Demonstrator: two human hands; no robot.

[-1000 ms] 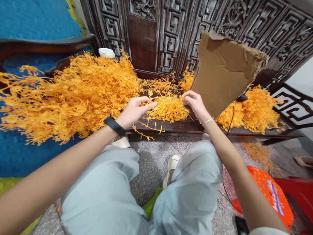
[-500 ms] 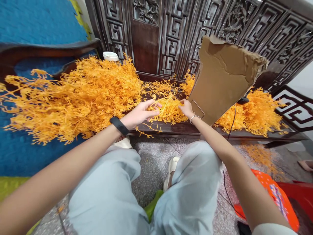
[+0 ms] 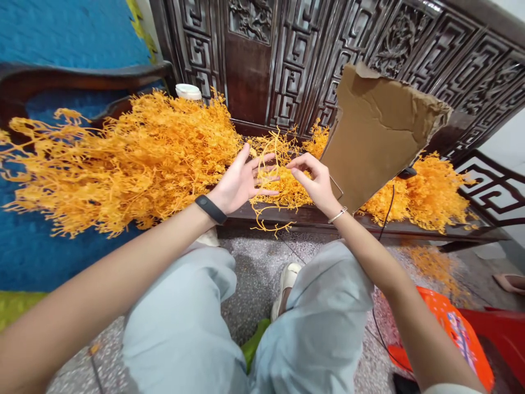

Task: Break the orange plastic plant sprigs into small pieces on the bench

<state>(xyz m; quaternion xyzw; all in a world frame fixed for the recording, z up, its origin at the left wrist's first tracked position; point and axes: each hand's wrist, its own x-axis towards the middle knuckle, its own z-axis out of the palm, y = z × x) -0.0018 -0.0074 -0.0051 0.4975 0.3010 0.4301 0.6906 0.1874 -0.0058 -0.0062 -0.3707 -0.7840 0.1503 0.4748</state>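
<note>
My left hand [image 3: 238, 183] is palm up with its fingers spread, a black band on the wrist. Thin orange branching sprigs [image 3: 268, 158], plastic-looking, lie across its fingers, and loose ends dangle below. Facing it, my right hand [image 3: 314, 180] has thumb and forefinger pinched together at the right side of these sprigs; what lies between the fingertips is mostly hidden. Beneath both hands a small heap of the same orange sprigs [image 3: 293, 189] rests on the dark wooden bench [image 3: 320, 214].
A large orange pile [image 3: 164, 158] spreads at left over a blue mat [image 3: 82, 257]. Torn cardboard [image 3: 377, 126] stands at right before another orange pile [image 3: 437, 191]. Behind are a carved wooden panel [image 3: 248, 76] and a white round container [image 3: 188, 91]. An orange-red stool [image 3: 447, 328] sits lower right.
My left hand has turned palm up and spread its fingers under the sprigs. My right hand has lifted off the heap and moved closer to it, and the sprigs hang lower.
</note>
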